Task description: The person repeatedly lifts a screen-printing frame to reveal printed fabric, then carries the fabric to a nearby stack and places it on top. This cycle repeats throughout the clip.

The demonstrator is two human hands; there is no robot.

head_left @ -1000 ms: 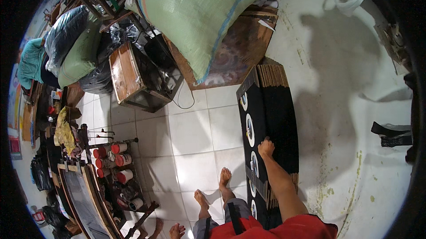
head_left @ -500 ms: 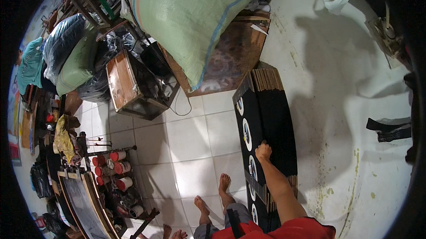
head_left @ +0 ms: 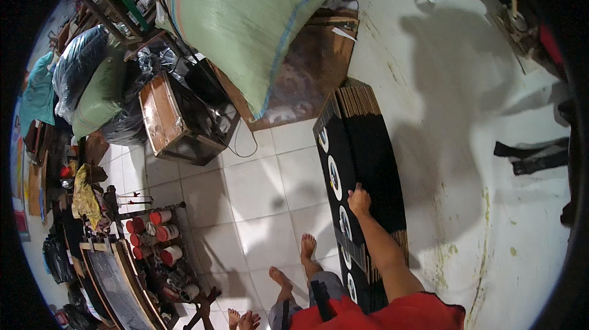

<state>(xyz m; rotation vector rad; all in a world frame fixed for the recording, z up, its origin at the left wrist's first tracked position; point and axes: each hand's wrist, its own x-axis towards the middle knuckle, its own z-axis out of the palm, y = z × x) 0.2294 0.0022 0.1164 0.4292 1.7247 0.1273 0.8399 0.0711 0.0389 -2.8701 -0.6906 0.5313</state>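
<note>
A long stack of black printed cloth [head_left: 374, 152] lies to my right, with white oval prints in a row down its left side. Brown board edges [head_left: 358, 102] show at its far end. My right hand [head_left: 359, 202] rests on the stack beside the ovals, fingers curled and closed at the ridge of the cloth. How much cloth the fingers hold is hidden under them. My right forearm [head_left: 383, 247] comes up from a red sleeve along the near part of the stack. I cannot find my left hand in the picture.
A large pale green sack [head_left: 245, 23] leans over a brown board [head_left: 313, 66] ahead. A wooden box [head_left: 178, 118] stands on the white-tiled floor, left of centre. Red-lidded containers [head_left: 161, 216] fill a rack at left, beside framed screens [head_left: 116, 275]. A pale wall [head_left: 448, 164] runs along the right.
The view has shifted, and the sack and stack sit a little further left and up. My right hand stays at the same spot on the cloth, its thumb now sticking out more to the left.
</note>
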